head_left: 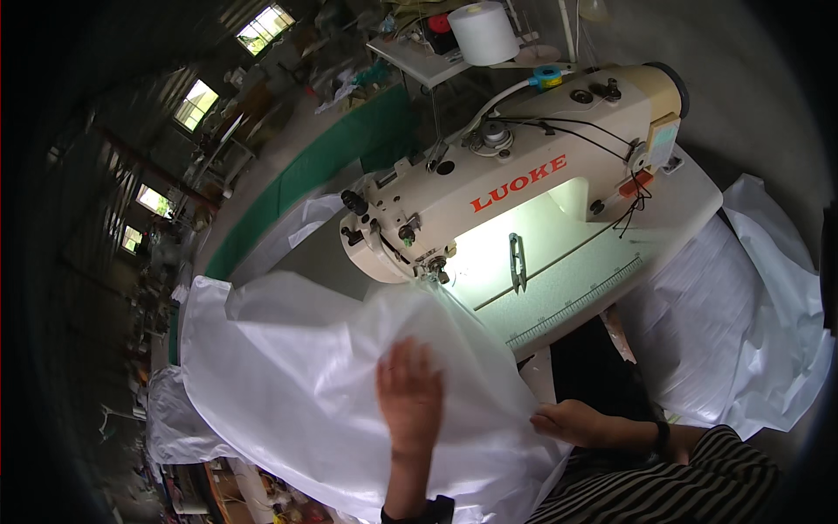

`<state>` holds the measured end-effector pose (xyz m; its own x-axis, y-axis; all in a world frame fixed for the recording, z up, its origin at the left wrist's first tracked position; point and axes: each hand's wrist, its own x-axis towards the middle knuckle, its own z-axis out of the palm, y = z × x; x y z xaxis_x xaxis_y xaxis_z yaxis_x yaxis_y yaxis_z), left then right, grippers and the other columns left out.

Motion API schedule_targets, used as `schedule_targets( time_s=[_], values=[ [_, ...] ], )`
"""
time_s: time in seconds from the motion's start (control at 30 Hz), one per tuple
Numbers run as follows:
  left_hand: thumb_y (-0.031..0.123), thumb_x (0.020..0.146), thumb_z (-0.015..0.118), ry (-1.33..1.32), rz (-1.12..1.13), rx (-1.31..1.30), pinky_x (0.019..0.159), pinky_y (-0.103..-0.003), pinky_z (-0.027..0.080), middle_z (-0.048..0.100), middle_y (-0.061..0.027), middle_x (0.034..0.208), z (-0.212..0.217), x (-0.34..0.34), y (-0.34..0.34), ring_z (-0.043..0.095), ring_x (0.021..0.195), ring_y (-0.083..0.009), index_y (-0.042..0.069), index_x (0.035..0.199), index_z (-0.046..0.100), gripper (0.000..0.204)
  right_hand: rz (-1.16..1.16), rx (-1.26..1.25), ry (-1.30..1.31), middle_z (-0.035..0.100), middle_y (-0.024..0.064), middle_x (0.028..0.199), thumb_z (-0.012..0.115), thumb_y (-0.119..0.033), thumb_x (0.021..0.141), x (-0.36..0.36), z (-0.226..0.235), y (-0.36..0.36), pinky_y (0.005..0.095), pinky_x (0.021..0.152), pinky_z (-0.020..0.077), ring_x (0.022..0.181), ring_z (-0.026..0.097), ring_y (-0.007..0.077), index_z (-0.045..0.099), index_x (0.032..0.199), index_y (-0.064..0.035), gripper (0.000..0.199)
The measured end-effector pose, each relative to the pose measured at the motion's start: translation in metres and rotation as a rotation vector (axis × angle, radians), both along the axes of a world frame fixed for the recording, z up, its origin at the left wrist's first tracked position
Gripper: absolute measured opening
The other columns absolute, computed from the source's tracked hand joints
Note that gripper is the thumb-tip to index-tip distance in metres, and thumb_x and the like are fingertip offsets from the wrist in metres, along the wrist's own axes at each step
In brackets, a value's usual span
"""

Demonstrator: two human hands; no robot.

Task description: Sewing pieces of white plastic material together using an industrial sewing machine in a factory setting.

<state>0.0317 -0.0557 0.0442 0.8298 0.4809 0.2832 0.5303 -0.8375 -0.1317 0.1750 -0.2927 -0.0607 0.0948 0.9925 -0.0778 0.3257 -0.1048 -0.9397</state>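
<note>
A large white sheet of thin, shiny fabric drapes over the near left side of the sewing machine. Its upper part runs up to the lit needle area. My left hand, slightly blurred, is over the middle of the sheet, fingers stretched toward the needle. At the sheet's right edge, my right hand pinches the fabric between thumb and fingers. A small pair of thread snips lies on the machine bed, under the arm, away from both hands.
More white fabric hangs at the right of the machine. Behind it stand a white thread cone and a small side table. A green panel curves along the far left. Cluttered workshop floor and windows lie beyond.
</note>
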Motion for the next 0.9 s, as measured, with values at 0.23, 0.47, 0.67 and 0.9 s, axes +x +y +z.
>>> schedule_targets(
  time_s=[0.23,0.47,0.67,0.9],
  values=[
    [0.010,0.086,0.067,0.066,0.088,-0.338,0.075,-0.039,0.056,0.071,-0.0114,0.090,0.029,-0.047,-0.002,0.069,0.080,-0.0304,0.005,0.096,0.069,0.012,-0.022,-0.169,-0.081,0.061,0.0242,0.073,0.046,-0.033,0.103,-0.006,-0.003,0.007,0.0507,0.064,0.0497,0.069,0.062,0.0452,0.055,0.101,-0.0061,0.028],
    [0.020,0.088,0.063,-0.140,-0.175,-0.232,0.113,-0.051,0.031,0.051,-0.0078,0.143,-0.056,0.066,0.032,0.043,0.135,-0.0296,0.009,0.134,0.053,0.048,-0.045,-0.097,-0.106,0.063,0.0210,0.074,0.043,-0.035,0.104,0.009,0.009,0.001,0.0464,0.064,0.0507,0.069,0.064,0.0417,0.058,0.096,-0.0050,0.034],
    [0.022,0.090,0.058,-0.145,-0.130,-0.252,0.117,-0.052,0.025,0.047,-0.0051,0.147,-0.069,0.058,0.021,0.036,0.141,-0.0299,0.011,0.139,0.050,0.051,-0.365,0.152,0.185,0.068,0.0214,0.092,0.052,-0.025,0.101,0.024,0.007,0.054,0.0371,0.077,0.0536,0.086,0.068,0.0349,0.060,0.105,0.0006,0.028],
    [0.029,0.089,0.061,-0.164,-0.135,-0.197,0.116,-0.053,0.025,0.047,-0.0040,0.147,-0.073,0.061,0.024,0.037,0.140,-0.0299,0.011,0.138,0.052,0.053,-0.421,0.056,-0.218,0.068,0.0194,0.087,0.058,-0.023,0.097,0.023,0.044,0.053,0.0414,0.072,0.0547,0.082,0.069,0.0348,0.054,0.119,0.0004,0.033]
  ],
)
